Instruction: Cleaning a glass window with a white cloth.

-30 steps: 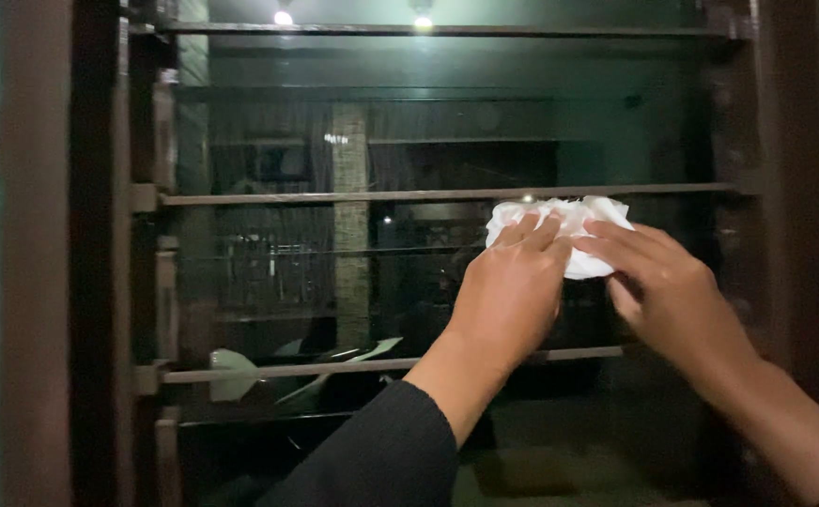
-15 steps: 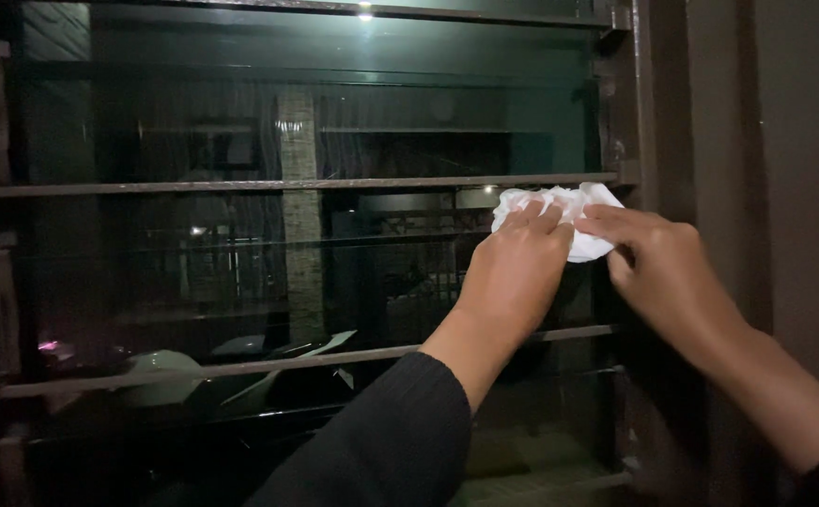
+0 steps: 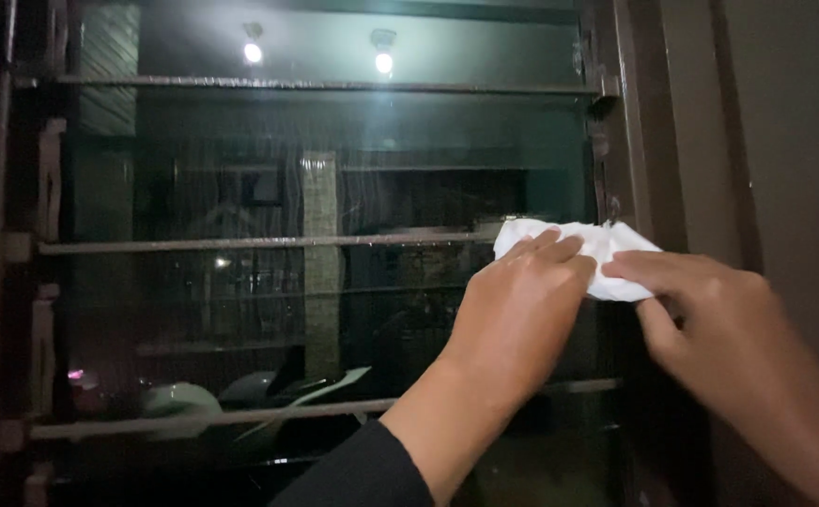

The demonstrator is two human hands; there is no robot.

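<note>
White cloth (image 3: 583, 255) is sitting at the right end of the louvre window's (image 3: 334, 188) middle slat (image 3: 259, 244), right by the frame's right edge (image 3: 658, 141); vs half a sec ago it's sitting nearer that frame edge, so the wiping is reaching the slat's far right end. Left hand (image 3: 517, 314) is lying flat on the cloth's left part, fingers nearly straight, pressing it to the glass, not gripping. Right hand (image 3: 710, 314) is pinching the cloth's right edge btw thumb & fingers, narrow hold. Two lamps are reflecting in the top pane (image 3: 381, 47).
</note>
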